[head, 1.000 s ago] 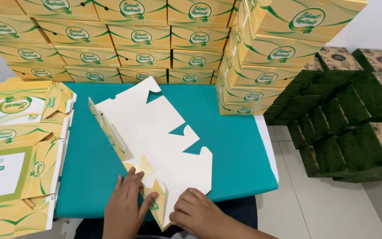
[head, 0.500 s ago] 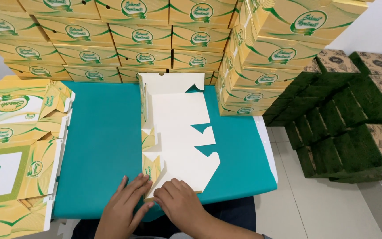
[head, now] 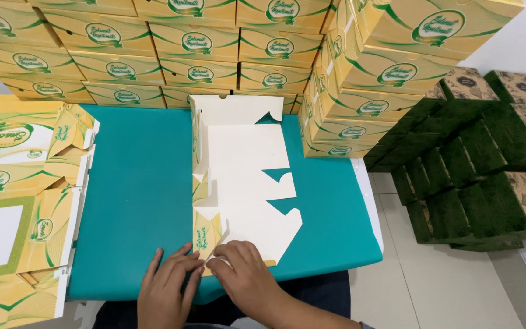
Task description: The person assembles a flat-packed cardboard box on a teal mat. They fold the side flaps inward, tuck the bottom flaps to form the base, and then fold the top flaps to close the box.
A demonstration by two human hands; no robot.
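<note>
A flat cardboard box blank (head: 246, 176) lies white side up on the teal table (head: 135, 195), its left side panel folded upright and showing yellow-green print. My left hand (head: 167, 289) rests flat at the table's near edge, fingertips touching the yellow flap at the blank's near-left corner. My right hand (head: 243, 271) presses down on the blank's near end right beside it, fingers bent over the fold. Neither hand lifts the blank off the table.
Stacked yellow-green folded boxes (head: 184, 42) form a wall along the back and a tall pile at right (head: 391, 67). Flat printed blanks (head: 19, 195) lie piled at the left. Dark green boxes (head: 482, 152) are stacked on the floor to the right.
The blank has turned from lying diagonally to lying straight along the table. Its left panel now stands upright, and both hands have come together at its near end.
</note>
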